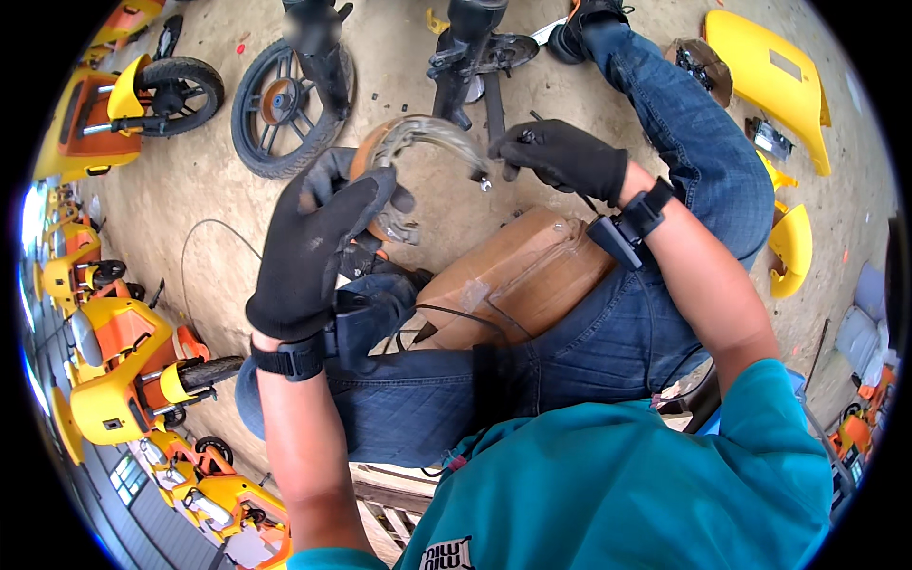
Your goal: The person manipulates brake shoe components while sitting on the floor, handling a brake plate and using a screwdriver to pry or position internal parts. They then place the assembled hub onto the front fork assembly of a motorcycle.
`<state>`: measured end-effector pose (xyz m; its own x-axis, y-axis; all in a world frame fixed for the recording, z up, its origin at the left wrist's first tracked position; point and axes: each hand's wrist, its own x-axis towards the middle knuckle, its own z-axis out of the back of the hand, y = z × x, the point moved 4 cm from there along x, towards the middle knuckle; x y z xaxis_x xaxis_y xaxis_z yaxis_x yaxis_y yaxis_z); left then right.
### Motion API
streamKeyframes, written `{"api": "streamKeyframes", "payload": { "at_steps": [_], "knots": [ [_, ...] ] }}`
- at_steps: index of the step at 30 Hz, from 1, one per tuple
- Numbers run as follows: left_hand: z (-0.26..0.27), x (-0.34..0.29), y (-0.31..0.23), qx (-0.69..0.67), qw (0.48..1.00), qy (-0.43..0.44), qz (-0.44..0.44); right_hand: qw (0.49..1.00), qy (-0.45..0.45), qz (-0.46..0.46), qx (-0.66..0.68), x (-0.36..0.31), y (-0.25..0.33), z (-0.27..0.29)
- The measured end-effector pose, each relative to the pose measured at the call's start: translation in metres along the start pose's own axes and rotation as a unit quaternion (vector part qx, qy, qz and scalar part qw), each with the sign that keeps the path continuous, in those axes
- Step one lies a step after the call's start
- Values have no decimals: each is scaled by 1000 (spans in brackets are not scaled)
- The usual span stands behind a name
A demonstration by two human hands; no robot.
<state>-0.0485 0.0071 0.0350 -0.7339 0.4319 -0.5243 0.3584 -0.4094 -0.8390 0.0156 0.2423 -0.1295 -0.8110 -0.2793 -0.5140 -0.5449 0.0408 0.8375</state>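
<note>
One hand (pixel 313 239), the left, clamps a curved part (pixel 426 130); the right hand (pixel 572 161) curls opposite, its hold unclear

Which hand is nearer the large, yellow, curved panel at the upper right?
Right. The black-gloved right hand is left of the panel, apart from it; the black-gloved left hand is farther left.

The left hand (pixel 318 233) covers part of the curved piece (pixel 418 131). The right hand (pixel 570 157) hides the middle of a dark rod (pixel 537 116), its kind unclear. The thighs (pixel 418 389) hide the box's (pixel 532 256) near side. The strut (pixel 328 81) is blurred on top, cut off above. Floor specks (pixel 373 95) are too small to tell.
</note>
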Motion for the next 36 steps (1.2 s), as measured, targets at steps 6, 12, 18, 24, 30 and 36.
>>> {"api": "streamKeyframes", "payload": {
  "at_steps": [6, 12, 18, 24, 30, 36],
  "knots": [
    [27, -14, -19, 93, 993, -62, -27, 919, -92, -11, -383, 59, -66, 34],
    [53, -29, -15, 100, 988, -113, -2, 862, -104, -58, -492, 126, -84, 4],
    [57, -31, -3, 35, 987, -139, 72, 866, -247, -130, -416, 195, -173, 8],
    [79, -34, 19, -45, 971, -208, 107, 832, -401, 18, -384, 198, -164, -28],
    [83, -32, 23, -33, 977, -200, 70, 826, -388, 28, -408, 197, -171, -27],
    [77, -29, 26, -3, 975, -214, 61, 838, -186, -19, -512, 184, -146, -32]
  ]
}}
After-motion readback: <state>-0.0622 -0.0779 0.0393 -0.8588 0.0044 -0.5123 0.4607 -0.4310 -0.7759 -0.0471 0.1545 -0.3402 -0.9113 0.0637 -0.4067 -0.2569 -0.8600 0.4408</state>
